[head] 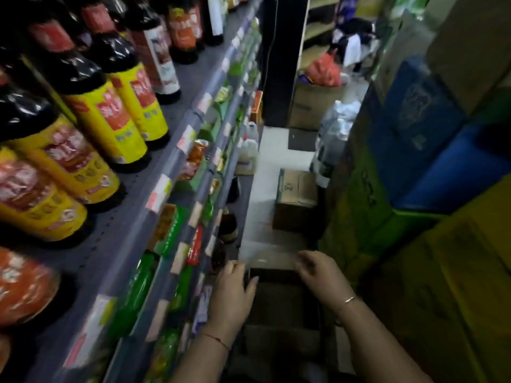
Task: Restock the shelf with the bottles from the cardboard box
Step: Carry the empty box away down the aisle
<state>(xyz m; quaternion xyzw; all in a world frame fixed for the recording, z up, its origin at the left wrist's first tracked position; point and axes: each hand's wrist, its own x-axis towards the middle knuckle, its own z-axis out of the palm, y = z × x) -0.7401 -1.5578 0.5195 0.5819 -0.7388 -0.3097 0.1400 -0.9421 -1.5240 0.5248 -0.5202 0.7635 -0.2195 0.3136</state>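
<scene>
Left hand (233, 290) low in the aisle, fingers loosely curled, thumb splayed, resting at the near-left edge of the dark cardboard box (279, 302) on the floor below. Grip looks partial; blur hides whether the fingertips pinch the flap or only touch it. Thin red cord on that wrist.

Right hand (318, 272) opposite, across the box mouth, fingers bent and half open, at or on the pale flap (268, 257) that folds away at the far edge. Cannot tell if it clasps the flap. Thin bracelet on that wrist.

Neither hand carries a bottle. Judgement: hands set one to each side to spread the flaps and get at the contents. Box interior is dark; no bottles made out inside.

Box sits tight against the foot of the shelf (154, 172) on the left, probably to keep each lift short. Top tier holds dark bottles with yellow and red labels (110, 117), ranked to the front edge. Lower tiers hold green and red packets (168, 230); a few dark bottles stand on the lowest levels.

Further down the aisle, a closed brown carton (296, 194) on the pale floor. Stacked yellow, green and blue cartons (414, 161) wall the right side.

Restocking seems barely begun.
</scene>
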